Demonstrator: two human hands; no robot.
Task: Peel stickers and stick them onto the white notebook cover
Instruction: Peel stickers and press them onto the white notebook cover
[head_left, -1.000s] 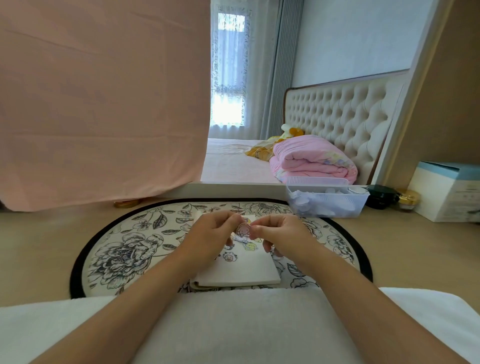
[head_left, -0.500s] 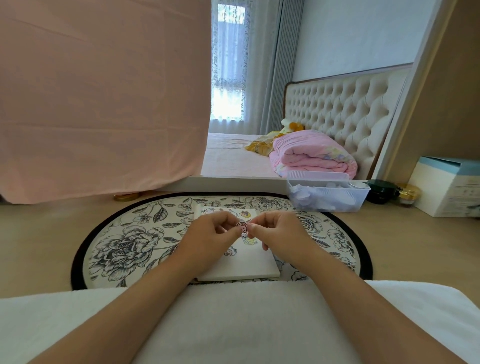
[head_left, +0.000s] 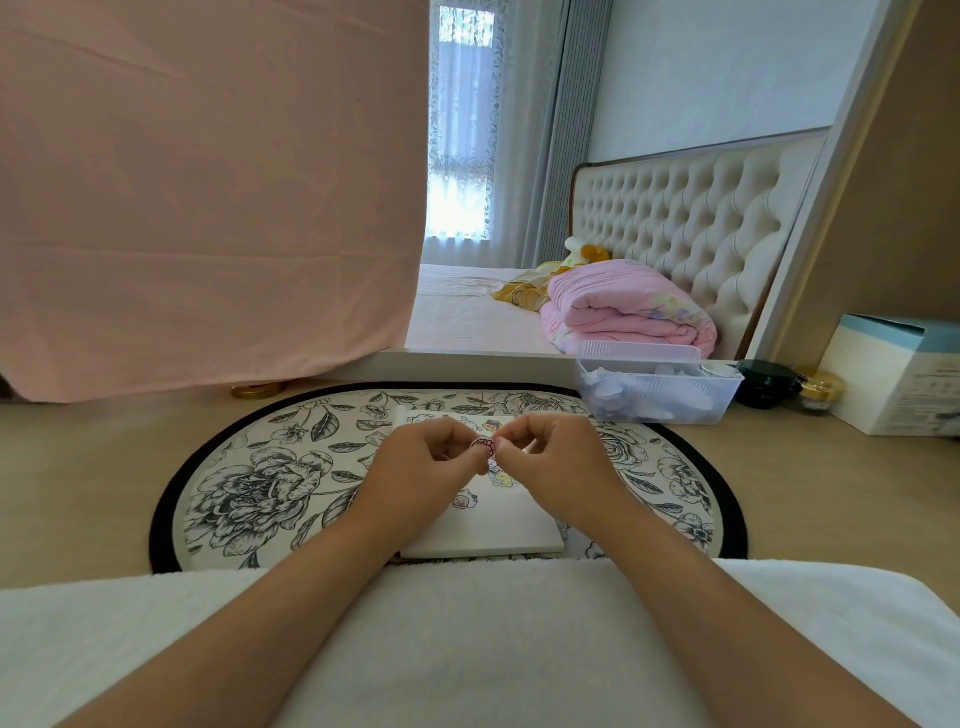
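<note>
A white notebook (head_left: 493, 530) lies on a round floral mat (head_left: 260, 483), with several small cartoon stickers (head_left: 464, 501) on its cover. Just above the notebook, my left hand (head_left: 421, 467) and my right hand (head_left: 556, 462) meet fingertip to fingertip. Both pinch one small round sticker (head_left: 483, 446) with a dark red outline. The far part of the notebook is hidden behind my hands.
A clear plastic bin (head_left: 654, 384) of small items stands at the mat's back right. Beyond it sit a black jar (head_left: 763, 382), a gold jar (head_left: 821, 387) and a white-blue box (head_left: 898, 382). A pink cloth (head_left: 208, 197) hangs at the left. White fabric (head_left: 483, 649) covers my lap.
My hands stay together on the small sticker and have shifted slightly away from me over the notebook. The view has tilted a little.
</note>
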